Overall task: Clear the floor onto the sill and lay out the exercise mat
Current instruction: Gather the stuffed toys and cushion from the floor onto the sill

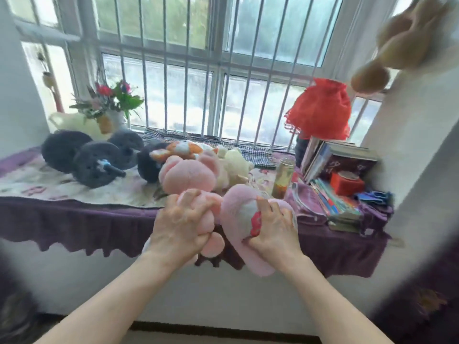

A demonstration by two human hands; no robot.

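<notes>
A large pink plush toy (188, 176) lies half on the front edge of the window sill (49, 184), its lower part hanging over the purple cloth. My left hand (178, 224) grips one of its soft pink limbs. My right hand (270, 229) grips its other pink part with a white patch and a red mark (238, 209). Behind it on the sill lie a cream plush (236, 162) and an orange-and-white plush (183, 148). No exercise mat shows in the view.
Two dark dumbbells (99, 162) lie on the sill's left. Flowers in a vase (111, 105) stand at the back left. A glass jar (284, 176), stacked books (337, 194), a red box (346, 183) and a red lamp (320, 110) crowd the right. A tan plush (407, 43) hangs upper right.
</notes>
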